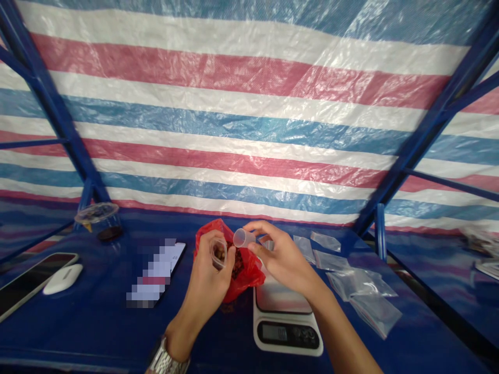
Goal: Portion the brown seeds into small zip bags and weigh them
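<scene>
Striped sheet [234, 114]: upright, red, white and blue, spanning the whole far side.
Blue table [97, 332]: far edge meets the sheet; bare surface runs between phone [171, 265] and left wrist, and from right forearm to the clear bags [366, 285].
Right hand [286, 257]: forearm slants in from lower right across the scale [288, 317]; thumb and fingertips pinch a clear tube [244, 238].
Left hand [212, 275]: forearm rises from below, wristwatch [169, 358] on; fingers curl round a clear cup [218, 255].
Scale: white, display facing the person, partly under the right forearm.
Red bag: mouth open below and between the hands [253, 267], dark bits [237, 265] inside, beside the scale's far left corner.
Clear cup: over the bag's left side, mouth tilted right and towards the viewer; contents, or bits seen through its wall, cannot be told.
Clear tube: above the bag, long axis roughly level, round end pointing left.
</scene>
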`<action>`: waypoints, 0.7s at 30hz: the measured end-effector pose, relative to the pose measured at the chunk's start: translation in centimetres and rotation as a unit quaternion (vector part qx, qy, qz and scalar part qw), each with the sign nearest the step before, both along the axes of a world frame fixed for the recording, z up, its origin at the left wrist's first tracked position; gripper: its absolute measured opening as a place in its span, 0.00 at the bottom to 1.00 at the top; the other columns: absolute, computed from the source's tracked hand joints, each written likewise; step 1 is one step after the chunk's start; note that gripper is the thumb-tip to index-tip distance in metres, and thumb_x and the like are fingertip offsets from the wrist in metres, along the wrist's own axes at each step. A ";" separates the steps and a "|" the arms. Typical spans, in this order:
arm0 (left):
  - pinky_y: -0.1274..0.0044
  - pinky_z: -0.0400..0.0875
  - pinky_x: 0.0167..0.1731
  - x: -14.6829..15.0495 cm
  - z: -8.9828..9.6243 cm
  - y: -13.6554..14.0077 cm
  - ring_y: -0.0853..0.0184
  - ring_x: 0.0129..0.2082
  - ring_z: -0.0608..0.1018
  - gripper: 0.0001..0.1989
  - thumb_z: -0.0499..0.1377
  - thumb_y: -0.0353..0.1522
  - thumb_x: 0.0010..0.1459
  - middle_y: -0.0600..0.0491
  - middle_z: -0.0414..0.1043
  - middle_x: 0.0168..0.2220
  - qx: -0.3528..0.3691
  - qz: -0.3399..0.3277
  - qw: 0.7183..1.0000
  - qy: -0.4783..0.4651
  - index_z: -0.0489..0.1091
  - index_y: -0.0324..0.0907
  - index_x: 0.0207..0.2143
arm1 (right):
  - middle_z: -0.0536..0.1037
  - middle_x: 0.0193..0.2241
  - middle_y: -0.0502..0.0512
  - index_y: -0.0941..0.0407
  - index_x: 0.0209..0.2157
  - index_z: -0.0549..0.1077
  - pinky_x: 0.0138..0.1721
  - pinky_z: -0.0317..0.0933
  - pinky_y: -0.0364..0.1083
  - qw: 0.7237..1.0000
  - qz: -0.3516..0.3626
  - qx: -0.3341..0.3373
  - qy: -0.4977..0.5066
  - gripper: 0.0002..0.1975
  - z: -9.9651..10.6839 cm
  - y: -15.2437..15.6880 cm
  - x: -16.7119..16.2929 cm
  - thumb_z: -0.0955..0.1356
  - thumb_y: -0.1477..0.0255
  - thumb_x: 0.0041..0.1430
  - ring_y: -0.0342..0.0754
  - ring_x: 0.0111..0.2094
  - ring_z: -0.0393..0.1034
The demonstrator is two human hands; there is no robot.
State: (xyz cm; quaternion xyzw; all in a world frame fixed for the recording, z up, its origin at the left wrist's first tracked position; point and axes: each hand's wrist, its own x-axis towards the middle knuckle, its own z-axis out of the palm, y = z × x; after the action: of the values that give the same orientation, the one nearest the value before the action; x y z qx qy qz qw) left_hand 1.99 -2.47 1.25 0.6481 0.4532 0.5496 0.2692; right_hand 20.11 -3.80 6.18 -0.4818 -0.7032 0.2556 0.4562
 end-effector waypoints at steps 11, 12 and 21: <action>0.74 0.71 0.33 -1.6 1.4 0.8 0.64 0.30 0.78 0.06 0.61 0.36 0.59 0.56 0.73 0.31 -0.063 0.203 0.977 -0.033 0.66 0.46 0.37 | 0.83 0.45 0.54 0.53 0.43 0.78 0.53 0.55 0.53 0.959 -0.041 0.064 -0.274 0.22 -2.0 0.5 -1.9 0.65 0.90 0.53 0.53 0.49 0.72; 0.74 0.70 0.33 -1.9 1.1 0.9 0.63 0.30 0.78 0.05 0.60 0.35 0.59 0.56 0.74 0.29 -0.092 0.199 0.976 0.019 0.66 0.47 0.35 | 0.83 0.44 0.55 0.54 0.41 0.78 0.54 0.53 0.53 0.951 -0.035 0.066 -0.301 0.22 -2.4 0.8 -2.2 0.65 0.90 0.51 0.53 0.49 0.72; 0.74 0.67 0.32 -2.8 -2.2 2.0 0.62 0.30 0.79 0.03 0.57 0.30 0.58 0.54 0.74 0.27 -0.221 0.082 0.960 0.149 0.66 0.45 0.30 | 0.85 0.41 0.55 0.54 0.39 0.79 0.53 0.49 0.56 0.954 -0.018 -0.015 -0.298 0.21 -4.8 2.3 -4.5 0.68 0.88 0.45 0.54 0.48 0.72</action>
State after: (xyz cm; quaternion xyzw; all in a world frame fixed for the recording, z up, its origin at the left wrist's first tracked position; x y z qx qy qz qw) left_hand -0.85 -0.48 -0.95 0.6076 0.6499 0.3532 0.2894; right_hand 15.60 -1.49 1.43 -0.5554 -0.7945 0.1031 0.2230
